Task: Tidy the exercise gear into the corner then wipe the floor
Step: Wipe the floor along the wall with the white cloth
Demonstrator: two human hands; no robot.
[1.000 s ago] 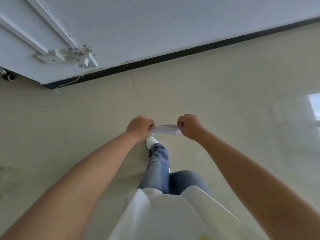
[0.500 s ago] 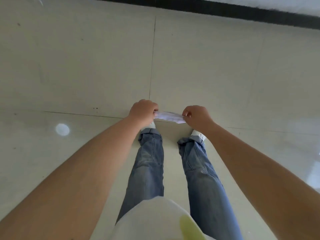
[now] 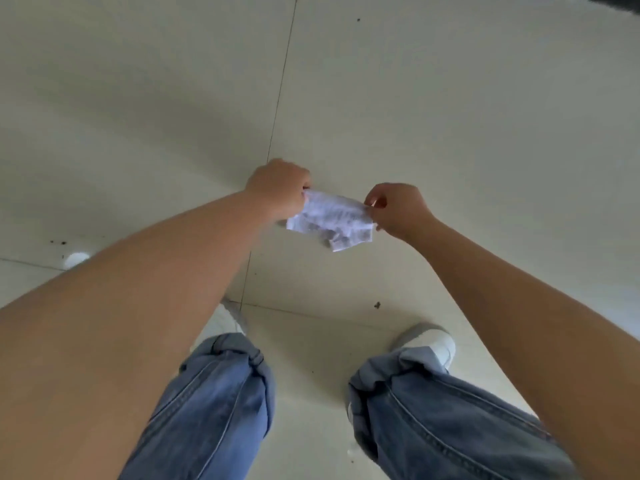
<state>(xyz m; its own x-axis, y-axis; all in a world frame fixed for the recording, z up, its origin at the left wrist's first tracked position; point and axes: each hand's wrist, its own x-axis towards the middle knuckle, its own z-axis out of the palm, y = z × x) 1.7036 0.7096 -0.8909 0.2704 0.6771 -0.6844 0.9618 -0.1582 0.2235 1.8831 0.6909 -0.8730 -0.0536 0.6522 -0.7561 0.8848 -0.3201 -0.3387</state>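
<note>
A small crumpled white cloth (image 3: 330,220) hangs stretched between my two hands, above the pale tiled floor (image 3: 450,116). My left hand (image 3: 278,188) grips its left end in a closed fist. Thumb and fingers of my right hand (image 3: 398,209) pinch the cloth's right edge. No exercise gear is in view.
My legs in blue jeans (image 3: 221,403) and white shoes (image 3: 429,341) stand on the tiles below my hands. Dark specks (image 3: 377,304) and a bright round spot (image 3: 77,259) mark the floor. A strip of black skirting (image 3: 616,2) shows at the top right corner.
The view has tipped down from the wall to the floor at my feet. The cloth, a taut strip before, now hangs looser and wider between my hands, which sit slightly further apart.
</note>
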